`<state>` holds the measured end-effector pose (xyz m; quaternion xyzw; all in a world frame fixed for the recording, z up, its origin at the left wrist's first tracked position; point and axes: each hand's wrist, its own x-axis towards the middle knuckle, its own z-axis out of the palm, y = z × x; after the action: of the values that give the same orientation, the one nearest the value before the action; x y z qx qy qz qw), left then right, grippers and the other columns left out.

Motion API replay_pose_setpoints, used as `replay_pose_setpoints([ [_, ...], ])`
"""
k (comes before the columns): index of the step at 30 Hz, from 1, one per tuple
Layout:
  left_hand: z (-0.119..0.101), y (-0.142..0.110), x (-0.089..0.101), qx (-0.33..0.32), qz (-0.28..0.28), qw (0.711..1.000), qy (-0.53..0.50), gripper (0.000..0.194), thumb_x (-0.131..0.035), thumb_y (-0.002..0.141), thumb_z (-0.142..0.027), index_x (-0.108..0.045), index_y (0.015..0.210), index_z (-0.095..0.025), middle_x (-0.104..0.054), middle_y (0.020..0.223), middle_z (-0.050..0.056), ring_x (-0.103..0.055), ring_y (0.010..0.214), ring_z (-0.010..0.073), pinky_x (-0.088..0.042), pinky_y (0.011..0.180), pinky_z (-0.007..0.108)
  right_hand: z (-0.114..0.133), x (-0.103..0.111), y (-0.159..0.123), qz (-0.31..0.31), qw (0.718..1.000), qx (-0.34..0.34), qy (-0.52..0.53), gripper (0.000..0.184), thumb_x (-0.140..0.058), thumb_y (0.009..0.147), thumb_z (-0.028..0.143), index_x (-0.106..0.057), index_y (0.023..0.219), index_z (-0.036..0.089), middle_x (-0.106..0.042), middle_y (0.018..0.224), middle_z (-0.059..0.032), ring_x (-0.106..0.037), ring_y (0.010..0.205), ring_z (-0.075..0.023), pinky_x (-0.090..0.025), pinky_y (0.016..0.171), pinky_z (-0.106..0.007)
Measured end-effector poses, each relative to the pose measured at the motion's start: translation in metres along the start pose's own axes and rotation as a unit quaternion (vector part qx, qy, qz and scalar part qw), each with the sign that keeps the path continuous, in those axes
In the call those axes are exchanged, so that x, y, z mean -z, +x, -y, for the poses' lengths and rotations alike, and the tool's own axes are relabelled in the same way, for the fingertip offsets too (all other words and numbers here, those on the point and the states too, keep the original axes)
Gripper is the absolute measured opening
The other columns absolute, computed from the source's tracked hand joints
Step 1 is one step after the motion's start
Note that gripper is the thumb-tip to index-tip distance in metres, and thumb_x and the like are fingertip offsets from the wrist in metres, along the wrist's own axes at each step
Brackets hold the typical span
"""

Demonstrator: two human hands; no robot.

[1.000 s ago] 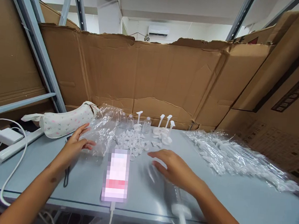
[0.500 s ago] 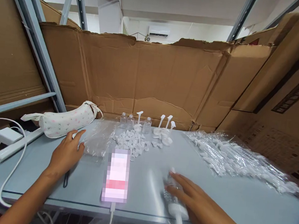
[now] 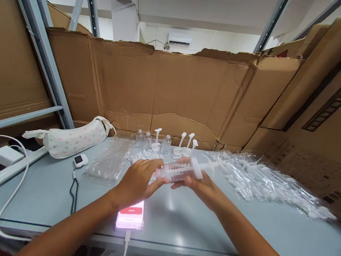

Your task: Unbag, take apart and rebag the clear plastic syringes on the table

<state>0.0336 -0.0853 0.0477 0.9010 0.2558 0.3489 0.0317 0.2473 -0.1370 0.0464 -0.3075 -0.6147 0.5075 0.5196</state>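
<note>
A large clear plastic syringe with a white collar and plunger is held nearly level above the table, its plunger end to the right. My left hand has thumb and fingers closed on its left end. Around the barrel near the collar, my right hand is closed, its fingers partly behind the clear plastic. Behind my hands, a pile of small white caps is partly covered. Small clear bottles and white spouted pieces stand at the back.
A lit phone with a cable lies near the front edge. To the left are a clear bag, a small strapped device, a patterned pouch and a power strip. Wrapped white pieces lie right; cardboard walls the back.
My right hand has lifted the syringe from near the front right edge and brought it to the middle, turned level. My left hand has moved right from beside the pouch and taken its left end.
</note>
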Motion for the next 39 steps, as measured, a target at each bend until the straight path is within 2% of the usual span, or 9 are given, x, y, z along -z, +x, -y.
replay_pose_setpoints([
  [4,0.007,0.023,-0.005,0.061,-0.036,0.996,-0.048,0.023,-0.049,0.09,-0.037,-0.05,0.104,-0.02,-0.062,0.097,0.005,-0.06,0.086,0.0201,-0.048,0.074,0.033,0.005,0.007,0.03,-0.13,0.989,0.037,0.055,0.041,-0.061,0.073,0.06,-0.061,0.09,0.022,-0.063,0.087,-0.0043,-0.06,0.076,-0.0172,-0.047,0.054,-0.026],
  [8,0.018,0.032,-0.006,0.083,-0.069,0.991,-0.083,0.023,-0.048,0.09,-0.038,-0.05,0.104,-0.02,-0.059,0.102,0.006,-0.056,0.095,0.021,-0.046,0.081,0.034,0.004,0.017,0.046,-0.251,0.961,0.005,0.117,0.031,-0.069,0.071,0.049,-0.056,0.077,0.022,-0.054,0.065,0.0038,-0.049,0.055,-0.0089,-0.038,0.046,-0.02],
  [18,0.03,0.017,-0.021,0.154,0.047,0.965,-0.206,0.04,-0.031,0.092,-0.051,-0.034,0.067,-0.02,-0.038,0.065,-0.004,-0.038,0.062,0.0134,-0.032,0.059,0.025,-0.007,0.02,0.039,-0.199,0.979,0.032,-0.013,0.034,-0.062,0.077,0.053,-0.058,0.086,0.02,-0.052,0.064,0.003,-0.045,0.054,-0.0091,-0.035,0.049,-0.022],
  [21,0.029,0.013,-0.021,0.185,0.093,0.921,-0.331,0.044,-0.034,0.088,-0.06,-0.034,0.068,-0.02,-0.033,0.065,-0.004,-0.032,0.059,0.0113,-0.028,0.055,0.024,-0.005,0.024,0.038,-0.179,0.982,0.048,-0.034,0.036,-0.063,0.075,0.053,-0.061,0.092,0.021,-0.054,0.067,0.0017,-0.045,0.056,-0.0101,-0.035,0.05,-0.023],
  [27,0.031,0.012,-0.019,0.226,0.267,0.76,-0.548,0.057,-0.023,0.082,-0.073,-0.029,0.059,-0.021,-0.021,0.051,-0.008,-0.016,0.046,0.0079,-0.018,0.045,0.023,-0.002,0.029,0.031,-0.153,0.979,0.068,-0.117,0.04,-0.065,0.072,0.056,-0.064,0.095,0.023,-0.063,0.094,-0.0048,-0.054,0.076,-0.0171,-0.043,0.061,-0.027],
  [29,0.031,0.012,-0.018,0.242,0.233,0.797,-0.501,0.058,-0.019,0.085,-0.07,-0.036,0.06,-0.02,-0.027,0.049,-0.007,-0.023,0.043,0.0083,-0.023,0.045,0.023,-0.004,0.029,0.032,-0.161,0.978,0.065,-0.112,0.038,-0.065,0.073,0.054,-0.063,0.094,0.022,-0.062,0.091,-0.0044,-0.055,0.074,-0.0159,-0.043,0.06,-0.027],
  [31,0.029,0.012,-0.018,0.232,0.127,0.883,-0.387,0.054,-0.025,0.088,-0.064,-0.051,0.077,-0.018,-0.046,0.06,-0.002,-0.042,0.051,0.0111,-0.035,0.05,0.024,-0.008,0.027,0.035,-0.177,0.978,0.059,-0.088,0.035,-0.064,0.076,0.052,-0.06,0.094,0.022,-0.06,0.079,-0.0013,-0.052,0.062,-0.0125,-0.042,0.056,-0.026],
  [34,0.024,0.01,-0.021,0.135,0.022,0.977,-0.162,0.047,-0.046,0.086,-0.055,-0.045,0.122,-0.025,-0.058,0.107,0.006,-0.058,0.084,0.0191,-0.048,0.069,0.031,-0.018,0.022,0.04,-0.215,0.974,0.043,-0.047,0.033,-0.064,0.076,0.05,-0.051,0.086,0.021,-0.056,0.066,0.0032,-0.05,0.052,-0.0107,-0.042,0.051,-0.026],
  [39,0.023,0.006,-0.03,0.042,0.005,0.998,0.038,0.049,-0.051,0.087,-0.042,-0.036,0.131,-0.026,-0.059,0.111,0.007,-0.062,0.083,0.0214,-0.051,0.068,0.035,-0.026,0.007,0.039,-0.195,0.98,0.038,-0.028,0.033,-0.058,0.08,0.053,-0.051,0.082,0.02,-0.057,0.07,0.0007,-0.055,0.062,-0.0134,-0.046,0.056,-0.028],
])
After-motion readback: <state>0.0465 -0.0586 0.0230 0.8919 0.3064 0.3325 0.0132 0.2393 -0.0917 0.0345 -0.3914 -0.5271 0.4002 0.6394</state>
